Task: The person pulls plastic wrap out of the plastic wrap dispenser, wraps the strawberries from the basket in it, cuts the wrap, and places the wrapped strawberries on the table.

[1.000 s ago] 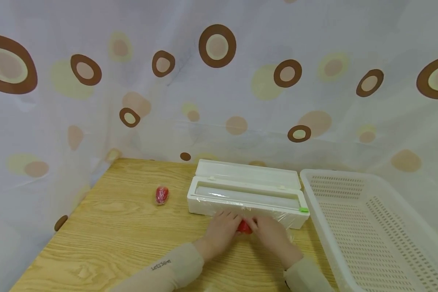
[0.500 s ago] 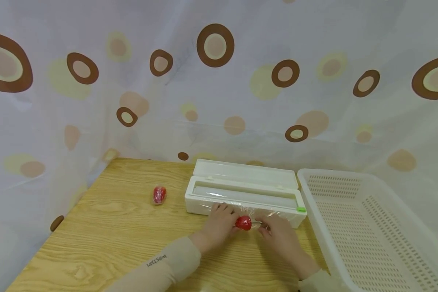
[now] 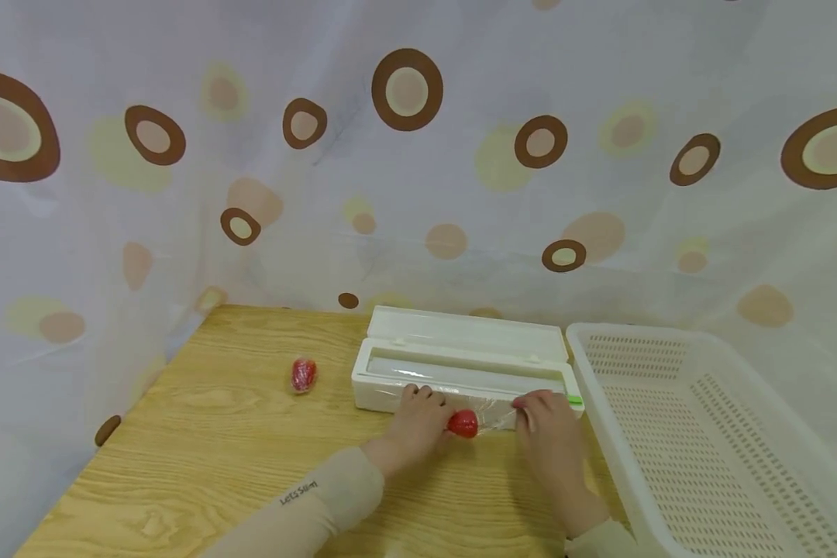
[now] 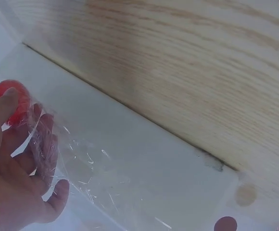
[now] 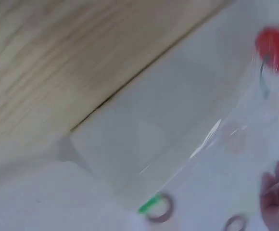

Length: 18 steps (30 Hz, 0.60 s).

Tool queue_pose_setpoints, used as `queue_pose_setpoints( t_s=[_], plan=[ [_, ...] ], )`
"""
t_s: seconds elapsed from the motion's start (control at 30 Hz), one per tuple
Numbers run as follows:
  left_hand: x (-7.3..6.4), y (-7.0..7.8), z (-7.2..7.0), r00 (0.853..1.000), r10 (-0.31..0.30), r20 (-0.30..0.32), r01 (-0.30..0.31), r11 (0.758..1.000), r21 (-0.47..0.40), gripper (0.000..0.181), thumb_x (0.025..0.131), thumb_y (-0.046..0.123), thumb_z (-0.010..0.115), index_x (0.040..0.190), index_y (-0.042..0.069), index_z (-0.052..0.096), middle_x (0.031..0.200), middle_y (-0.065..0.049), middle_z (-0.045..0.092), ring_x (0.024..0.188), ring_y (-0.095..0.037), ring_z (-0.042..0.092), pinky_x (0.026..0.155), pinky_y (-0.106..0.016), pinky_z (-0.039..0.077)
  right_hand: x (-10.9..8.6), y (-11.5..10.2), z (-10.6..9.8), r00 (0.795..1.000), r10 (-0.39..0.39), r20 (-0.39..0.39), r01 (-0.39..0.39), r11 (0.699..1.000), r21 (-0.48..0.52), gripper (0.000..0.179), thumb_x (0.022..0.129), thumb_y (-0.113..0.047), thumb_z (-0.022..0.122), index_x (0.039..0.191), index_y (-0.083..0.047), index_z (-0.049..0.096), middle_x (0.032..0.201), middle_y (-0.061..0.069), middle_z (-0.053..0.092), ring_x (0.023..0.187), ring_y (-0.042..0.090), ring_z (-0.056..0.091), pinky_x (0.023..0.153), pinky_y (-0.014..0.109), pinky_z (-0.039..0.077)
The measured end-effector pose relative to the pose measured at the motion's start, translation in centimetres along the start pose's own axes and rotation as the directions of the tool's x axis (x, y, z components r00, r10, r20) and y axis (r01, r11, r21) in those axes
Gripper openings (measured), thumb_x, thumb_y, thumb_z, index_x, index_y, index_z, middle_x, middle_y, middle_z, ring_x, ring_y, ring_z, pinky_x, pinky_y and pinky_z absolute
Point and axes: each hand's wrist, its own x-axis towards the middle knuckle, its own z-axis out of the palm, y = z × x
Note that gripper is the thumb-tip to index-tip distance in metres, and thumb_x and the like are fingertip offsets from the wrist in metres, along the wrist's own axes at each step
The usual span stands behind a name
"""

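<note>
A glossy red fruit (image 3: 463, 424) with a thin stem (image 5: 262, 79) is in my left hand (image 3: 418, 422), between thumb and fingers, just in front of the white box. Clear cling film (image 4: 89, 161) lies over those fingers and runs from the fruit to the right. My right hand (image 3: 549, 434) pinches the film near the box's right end. The cling film dispenser (image 3: 373, 397) has its lid (image 3: 463, 333) raised, and a roll of film (image 3: 453, 373) sits inside.
A red fruit wrapped in film (image 3: 303, 375) lies on the wooden table (image 3: 202, 449) to the left. A white perforated plastic basket (image 3: 624, 465) stands at the right, close beside the dispenser. Behind hangs a patterned curtain (image 3: 335, 256). The dispenser has a green slider (image 3: 575, 400).
My right hand has moved right, off the fruit, past its stem and onto the film, stretching the film between the hands. My left hand has kept hold of the fruit.
</note>
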Motion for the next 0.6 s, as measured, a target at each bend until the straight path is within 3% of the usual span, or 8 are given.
queue_pose_setpoints(
  t_s=[0.03,0.1,0.17,0.2,0.3,0.4,0.43,0.6],
  plan=[
    [0.1,0.1,0.1,1.0,0.004,-0.004,-0.004,1.0,-0.001,0.026,0.086,0.04,0.064,0.101,0.019,0.067,0.097,0.004,0.064,0.09,-0.014,0.053,0.083,-0.03,0.036,-0.3,-0.3,0.3,0.988,-0.142,-0.058,0.139,0.989,-0.052,0.012,0.079,0.006,0.056,0.075,-0.001,0.065,0.077,0.01,0.062,0.074,0.026,0.056,0.066,0.036,0.047],
    [0.3,0.2,0.1,1.0,0.013,-0.011,-0.013,1.0,-0.015,0.024,0.086,0.038,0.065,0.099,0.019,0.067,0.095,0.004,0.064,0.087,-0.014,0.052,0.082,-0.03,0.035,-0.9,-1.0,0.8,0.923,-0.376,-0.084,0.366,0.923,-0.119,0.022,0.085,0.0,0.047,0.075,-0.002,0.066,0.076,0.008,0.063,0.072,0.023,0.058,0.067,0.034,0.05],
    [0.5,-0.1,-0.1,1.0,0.021,-0.016,-0.021,1.0,-0.015,0.023,0.087,0.039,0.063,0.098,0.019,0.067,0.094,0.004,0.064,0.085,-0.013,0.051,0.081,-0.029,0.035,-1.0,-1.7,1.3,0.869,-0.493,-0.042,0.484,0.864,-0.138,0.034,0.092,-0.008,0.035,0.08,-0.002,0.067,0.08,0.007,0.064,0.075,0.021,0.059,0.071,0.032,0.05],
    [0.6,-0.3,0.0,0.998,0.036,-0.043,-0.037,0.999,-0.004,0.023,0.087,0.041,0.061,0.097,0.02,0.067,0.092,0.005,0.063,0.083,-0.013,0.05,0.079,-0.029,0.034,-1.1,-2.0,1.5,0.861,-0.509,0.0,0.503,0.852,-0.149,0.03,0.093,-0.009,0.039,0.085,-0.002,0.067,0.085,0.007,0.065,0.079,0.021,0.059,0.074,0.032,0.051],
    [0.7,-0.4,-0.3,0.999,0.043,-0.011,-0.043,0.999,-0.004,0.026,0.088,0.042,0.058,0.099,0.021,0.067,0.094,0.005,0.064,0.085,-0.012,0.051,0.081,-0.029,0.035,-1.3,-2.3,1.8,0.896,-0.402,0.192,0.436,0.878,-0.197,0.02,0.087,-0.012,0.061,0.102,0.0,0.064,0.097,0.009,0.063,0.09,0.024,0.058,0.081,0.034,0.05],
    [0.5,-0.3,-0.4,0.999,0.041,0.019,-0.041,0.999,-0.014,0.027,0.088,0.043,0.058,0.102,0.021,0.066,0.096,0.006,0.064,0.087,-0.012,0.052,0.082,-0.03,0.036,-1.5,-2.0,2.1,0.922,-0.231,0.309,0.323,0.901,-0.29,0.049,0.068,-0.015,0.082,0.11,-0.002,0.06,0.102,0.009,0.062,0.096,0.025,0.058,0.085,0.037,0.05],
    [0.4,-0.2,-0.8,0.998,0.029,0.057,-0.028,0.999,-0.028,0.028,0.089,0.042,0.058,0.104,0.02,0.066,0.098,0.005,0.064,0.089,-0.013,0.053,0.084,-0.03,0.037,-1.5,-1.8,2.3,0.929,-0.196,0.314,0.297,0.902,-0.314,0.05,0.068,-0.017,0.082,0.11,-0.003,0.06,0.101,0.009,0.062,0.095,0.025,0.058,0.085,0.037,0.05],
    [0.0,-0.2,-0.5,0.999,0.029,0.031,-0.026,0.996,-0.088,0.027,0.091,0.04,0.055,0.103,0.018,0.065,0.097,0.003,0.062,0.088,-0.014,0.051,0.082,-0.031,0.037,-1.5,-1.1,3.1,0.953,-0.145,0.267,0.219,0.938,-0.269,0.042,0.07,-0.017,0.082,0.104,-0.005,0.062,0.096,0.007,0.065,0.091,0.024,0.061,0.081,0.036,0.052]
  ],
)
